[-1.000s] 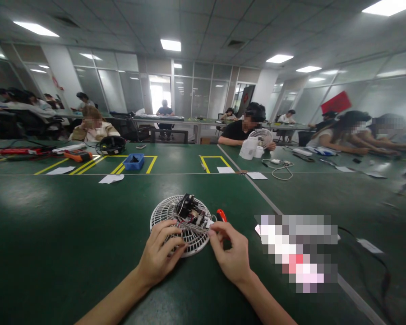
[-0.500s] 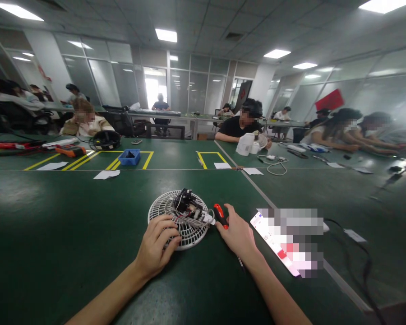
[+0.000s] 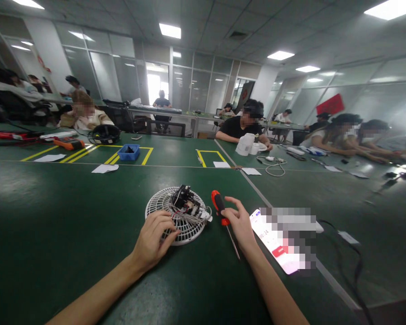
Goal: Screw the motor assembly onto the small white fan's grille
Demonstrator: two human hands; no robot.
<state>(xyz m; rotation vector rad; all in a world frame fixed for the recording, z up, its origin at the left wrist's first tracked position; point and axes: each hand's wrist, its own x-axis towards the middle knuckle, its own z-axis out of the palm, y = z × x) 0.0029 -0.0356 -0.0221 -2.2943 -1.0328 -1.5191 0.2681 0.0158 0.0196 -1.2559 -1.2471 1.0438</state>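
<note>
A round white fan grille [image 3: 189,235] lies on the green table in front of me. On it sits a black motor unit [image 3: 182,195] with loose wires and a white connector [image 3: 206,215]. My left hand [image 3: 155,237] rests over the grille's near left edge, its fingers curled onto the bars. To the right of the grille is a screwdriver [image 3: 219,203] with a red and black handle, its thin shaft pointing toward me. My right hand [image 3: 238,221] is beside it, thumb at the handle's lower end and index finger apart from it; the other fingers are partly hidden.
A lit phone [image 3: 274,246], partly blurred out, lies right of my right hand, with a dark cable [image 3: 358,266] beyond. Farther off are a blue bin [image 3: 129,152], paper slips [image 3: 104,168] and yellow tape marks. Across the table a person [image 3: 242,126] handles white parts.
My right hand has opened around the screwdriver, and more of its handle and shaft shows. The handle sits slightly farther up and left. My left hand stays on the grille.
</note>
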